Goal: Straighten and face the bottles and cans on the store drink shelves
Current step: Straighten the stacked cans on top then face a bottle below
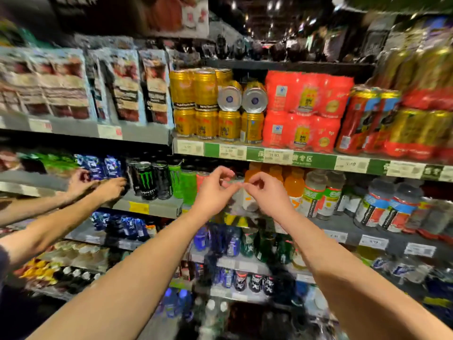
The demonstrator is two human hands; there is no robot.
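— What framed the aisle?
— Grey metal shelving point(137, 207) stood in tiers, a green price strip point(313, 160) running above it.
— And overhead?
— Small ceiling lights point(273, 6) glowed above that strip.

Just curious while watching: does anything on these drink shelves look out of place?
Yes. On the upper shelf, two gold cans lie on their sides atop the upright gold cans, silver ends facing the aisle, while the neighbouring cans stand upright.

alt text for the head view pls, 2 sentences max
Left hand and right hand, fingers curled, meet before the orange drink bottles on a store shelf, gripping nothing visible. Another person's hands reach beside black Monster cans; gold cans stacked above.
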